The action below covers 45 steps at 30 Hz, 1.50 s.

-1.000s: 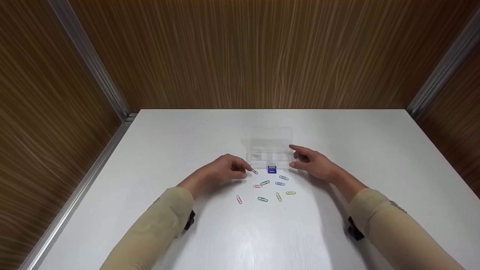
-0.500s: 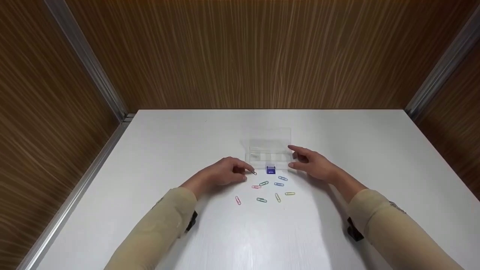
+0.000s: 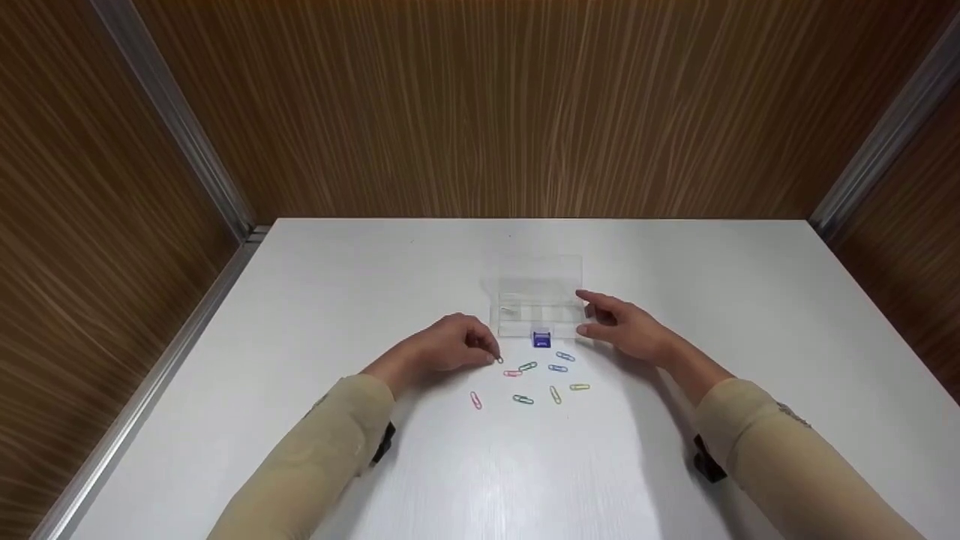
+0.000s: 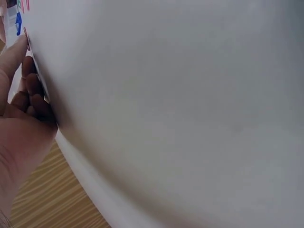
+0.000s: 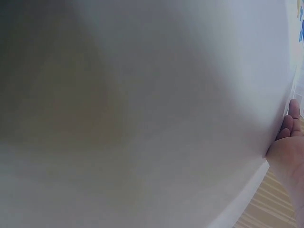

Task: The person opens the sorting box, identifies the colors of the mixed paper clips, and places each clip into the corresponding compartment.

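Note:
My left hand (image 3: 457,343) is at the front left of a clear plastic box (image 3: 517,330), thumb and index fingertip together on a small dark paper clip (image 3: 499,360). In the left wrist view, this clip looks reddish at the fingertip. The box's lid (image 3: 540,276) is raised at the back, and a purple latch (image 3: 541,340) is at its front. A pale clip (image 3: 508,310) shows in the left compartment. My right hand (image 3: 630,324) rests at the box's right side, index finger by the lid and thumb by the front corner, the two spread apart.
In front of the box lie pink clips (image 3: 476,400), green clips (image 3: 523,400), blue clips (image 3: 557,368) and yellow clips (image 3: 580,387) on the white table (image 3: 360,285). A wood-grain panel (image 3: 480,112) rises behind the table's far edge.
My left fingers have drawn the dark clip toward me and slightly left, away from the box's front edge, and thumb and index have come together on it. The right hand stays by the box.

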Motion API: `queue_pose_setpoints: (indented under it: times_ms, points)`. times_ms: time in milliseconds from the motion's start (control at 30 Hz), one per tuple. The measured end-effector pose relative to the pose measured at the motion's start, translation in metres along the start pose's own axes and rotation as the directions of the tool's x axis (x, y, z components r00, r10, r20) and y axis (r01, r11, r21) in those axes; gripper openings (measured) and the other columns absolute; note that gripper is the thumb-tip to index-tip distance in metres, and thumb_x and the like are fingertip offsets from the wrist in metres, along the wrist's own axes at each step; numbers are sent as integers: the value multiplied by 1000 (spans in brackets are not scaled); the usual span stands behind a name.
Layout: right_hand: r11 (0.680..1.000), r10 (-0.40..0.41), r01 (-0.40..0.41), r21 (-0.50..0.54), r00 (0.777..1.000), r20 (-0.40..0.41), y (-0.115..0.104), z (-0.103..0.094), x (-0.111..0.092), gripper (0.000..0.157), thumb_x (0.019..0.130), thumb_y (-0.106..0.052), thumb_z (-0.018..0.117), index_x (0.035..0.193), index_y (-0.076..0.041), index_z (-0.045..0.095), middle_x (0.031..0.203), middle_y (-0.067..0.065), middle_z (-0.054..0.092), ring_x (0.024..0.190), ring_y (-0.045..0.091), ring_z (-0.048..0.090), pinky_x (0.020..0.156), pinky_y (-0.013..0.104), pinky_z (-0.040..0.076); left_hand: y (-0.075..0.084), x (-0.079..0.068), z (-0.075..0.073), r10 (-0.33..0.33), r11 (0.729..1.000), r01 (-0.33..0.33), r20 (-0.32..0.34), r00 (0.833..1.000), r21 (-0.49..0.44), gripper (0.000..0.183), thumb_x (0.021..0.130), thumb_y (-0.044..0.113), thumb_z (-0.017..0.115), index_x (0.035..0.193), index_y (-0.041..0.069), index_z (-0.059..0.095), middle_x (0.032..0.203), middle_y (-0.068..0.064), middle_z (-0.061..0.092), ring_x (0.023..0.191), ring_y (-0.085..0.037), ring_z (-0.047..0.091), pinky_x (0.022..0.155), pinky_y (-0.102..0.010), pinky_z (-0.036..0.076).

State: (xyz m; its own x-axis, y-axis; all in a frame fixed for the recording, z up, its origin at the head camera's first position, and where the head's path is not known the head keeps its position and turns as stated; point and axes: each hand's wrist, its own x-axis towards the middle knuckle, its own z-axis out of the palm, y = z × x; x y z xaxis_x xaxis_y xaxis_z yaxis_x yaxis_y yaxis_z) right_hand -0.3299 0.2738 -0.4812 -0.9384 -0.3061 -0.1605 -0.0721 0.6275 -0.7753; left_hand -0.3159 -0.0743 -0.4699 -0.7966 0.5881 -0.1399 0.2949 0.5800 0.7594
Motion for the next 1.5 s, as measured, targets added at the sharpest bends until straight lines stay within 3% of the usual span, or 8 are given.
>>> queue_pose_setpoints:
  times_ms: [167, 333, 533, 900, 1500]
  points:
    - [1000, 2, -2, 7, 1000, -2, 1, 0, -2, 76, 100, -41, 74, 166, -26, 39, 150, 13, 47, 137, 33, 38, 124, 54, 23, -1, 2, 2, 23, 999, -23, -10, 1000, -43, 12, 98, 10, 75, 108, 15, 81, 100, 5, 73, 94, -14, 57, 89, -31, 45]
    - [1000, -11, 11, 7, 1000, -11, 0, 0, -3, 75, 101, -39, 75, 166, -25, 40, 145, 12, 50, 132, 32, 41, 118, 50, 28, 0, 3, 2, 16, 1000, -16, -21, 1000, -3, 18, 98, 11, 76, 114, 16, 82, 106, 6, 72, 98, -14, 55, 92, -32, 45]
    - [1000, -6, 6, -11, 1000, -13, 0, -1, -3, 74, 101, -41, 74, 165, -27, 40, 140, 10, 50, 130, 30, 41, 112, 48, 31, 1, 4, 2, 18, 999, -17, -29, 999, 32, 14, 97, 12, 78, 109, 17, 84, 104, 7, 71, 100, -14, 54, 94, -34, 44]
    - [1000, 5, -5, -1, 1000, 8, -4, -2, -2, 78, 100, -46, 74, 166, -30, 38, 151, 12, 47, 138, 33, 37, 124, 56, 22, 1, 2, 1, 2, 999, -1, -34, 999, 40, 8, 97, 15, 79, 100, 21, 83, 100, 7, 69, 100, -15, 56, 96, -35, 43]
    - [1000, 2, -2, 8, 1000, 0, -1, 1, -3, 76, 100, -43, 75, 166, -28, 39, 145, 10, 49, 134, 31, 39, 120, 51, 27, 0, 3, 3, 17, 998, -16, -6, 1000, 67, 4, 99, 15, 76, 100, 16, 80, 98, 6, 67, 99, -16, 55, 96, -35, 42]
